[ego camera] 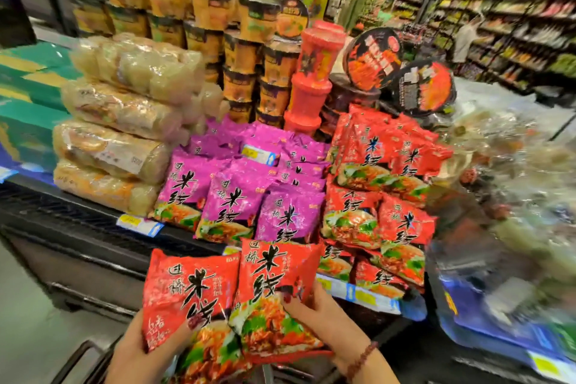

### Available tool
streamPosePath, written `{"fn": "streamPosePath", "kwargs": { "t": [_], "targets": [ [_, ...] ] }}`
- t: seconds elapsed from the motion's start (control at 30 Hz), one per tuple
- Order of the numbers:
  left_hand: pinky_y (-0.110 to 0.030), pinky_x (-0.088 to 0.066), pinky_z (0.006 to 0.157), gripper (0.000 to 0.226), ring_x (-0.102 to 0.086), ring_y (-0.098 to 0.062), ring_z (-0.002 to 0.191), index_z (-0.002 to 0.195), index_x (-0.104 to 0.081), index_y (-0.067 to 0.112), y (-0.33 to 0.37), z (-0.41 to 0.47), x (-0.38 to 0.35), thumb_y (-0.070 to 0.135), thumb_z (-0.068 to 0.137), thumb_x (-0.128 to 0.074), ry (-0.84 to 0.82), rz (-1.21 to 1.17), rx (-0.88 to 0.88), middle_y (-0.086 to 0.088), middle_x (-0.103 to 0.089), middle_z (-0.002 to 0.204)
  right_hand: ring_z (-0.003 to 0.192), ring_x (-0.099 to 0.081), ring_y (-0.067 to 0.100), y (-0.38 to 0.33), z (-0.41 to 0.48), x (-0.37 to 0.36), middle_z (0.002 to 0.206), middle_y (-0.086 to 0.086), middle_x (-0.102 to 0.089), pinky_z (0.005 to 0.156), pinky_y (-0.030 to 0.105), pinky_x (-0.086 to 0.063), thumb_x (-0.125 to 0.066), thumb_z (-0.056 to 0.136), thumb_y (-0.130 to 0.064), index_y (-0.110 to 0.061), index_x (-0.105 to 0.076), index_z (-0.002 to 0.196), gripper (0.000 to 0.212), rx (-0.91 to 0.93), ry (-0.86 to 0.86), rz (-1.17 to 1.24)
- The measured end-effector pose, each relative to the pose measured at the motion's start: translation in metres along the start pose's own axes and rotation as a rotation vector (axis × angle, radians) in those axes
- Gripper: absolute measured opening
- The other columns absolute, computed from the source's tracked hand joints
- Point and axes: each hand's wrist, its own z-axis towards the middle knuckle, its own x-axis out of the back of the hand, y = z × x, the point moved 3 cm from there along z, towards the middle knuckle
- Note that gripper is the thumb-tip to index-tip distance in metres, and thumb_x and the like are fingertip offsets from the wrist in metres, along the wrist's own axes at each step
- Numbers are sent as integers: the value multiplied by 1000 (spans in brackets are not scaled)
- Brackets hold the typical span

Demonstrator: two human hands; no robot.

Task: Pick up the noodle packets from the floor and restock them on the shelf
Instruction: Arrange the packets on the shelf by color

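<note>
Left hand (140,351) and right hand (322,316) fingers each grip a glossy red plastic noodle packet (187,290). Next: seat both on the shelved red stack (374,193).

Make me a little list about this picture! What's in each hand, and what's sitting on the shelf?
left hand: grips left red packet
right hand: grips right red packet
front row: purple packets, with a red packet pile to their right
back row: orange cups, red tubs
left side: clear-wrapped bundles, stacked
</note>
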Motion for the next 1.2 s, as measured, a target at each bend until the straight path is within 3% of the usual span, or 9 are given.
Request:
{"fn": "streamPosePath", "kwargs": {
  "t": [0.07, 0.2, 0.3, 0.37, 0.5, 0.77, 0.97, 1.07, 1.2],
  "targets": [
    [-24, -52, 68, 44, -64, -20, 83, 81, -73, 28, 9, 2, -33, 35, 46, -98, -13, -17, -32, 6, -75, 75, 100, -66, 4, -4, -1, 29, 113, -12, -68, 77, 16, -50, -76, 74, -39, -30, -51, 124, 56, 4, 20, 13],
    [-38, -45, 76, 56, -63, -25, 89, 104, -66, 12, 26, 4, -94, 18, 57, -95, -91, -65, -30, -6, -71, 91, 104, -67, 11, -1, -2, 89, 115, -5, -70, 88, 31, -55, -82, 73, -24, -27, -51, 122, 58, 24, 111, 73],
    [-41, -47, 80, 103, -65, -24, 87, 105, -64, 16, 28, 12, -130, 56, 14, -90, -104, 24, -96, -5, -73, 90, 109, -65, 13, 8, -2, 129, 118, -5, -69, 97, 38, -52, -81, 76, -19, -27, -50, 124, 58, 48, 161, 127],
    [-41, -48, 78, 90, -66, -27, 89, 101, -64, 20, 31, 18, -152, 53, 21, -88, -96, 32, -93, -6, -74, 90, 107, -66, 14, 13, -2, 154, 114, -4, -71, 96, 39, -53, -78, 79, -12, -24, -52, 125, 54, 72, 198, 160],
    [-44, -46, 89, 42, -63, -32, 102, 111, -61, 17, 38, 32, -190, 10, 76, -82, -100, -43, -97, -10, -69, 107, 98, -69, 16, 5, -3, 202, 108, 3, -73, 80, 29, -56, -80, 65, -10, -13, -57, 119, 58, 220, 338, 204],
    [-28, -47, 74, 28, -69, -9, 83, 104, -64, 23, 60, 39, -230, 9, 82, -74, -95, -55, -214, 12, -75, 89, 74, -66, 9, -44, 30, 326, 79, -10, -72, 71, 30, -56, -65, 84, 8, -20, -63, 98, 31, 468, 712, 257],
    [-30, -48, 74, 26, -69, -9, 82, 100, -65, 24, 72, 41, -238, 7, 82, -73, -62, -62, -232, 9, -75, 87, 99, -61, 23, -70, 88, 363, 107, 7, -65, 96, 47, -50, -69, 85, -1, -13, -57, 116, 36, 470, 753, 65],
    [-30, -48, 74, 26, -69, -11, 82, 98, -64, 26, 72, 43, -239, 7, 82, -72, -51, -58, -230, 11, -75, 84, 106, -58, 23, -68, 106, 354, 118, 13, -62, 91, 33, -45, -71, 86, -12, -7, -52, 123, 42, 346, 720, -183],
    [-36, -50, 82, 27, -69, -16, 90, 101, -65, 28, 67, 44, -239, 12, 82, -73, -50, -42, -227, 7, -75, 91, 136, -35, 33, -68, 100, 340, 148, 17, -39, 110, 40, -32, -72, 84, -19, -8, -25, 149, 81, 459, 997, -627]
  ]
}}
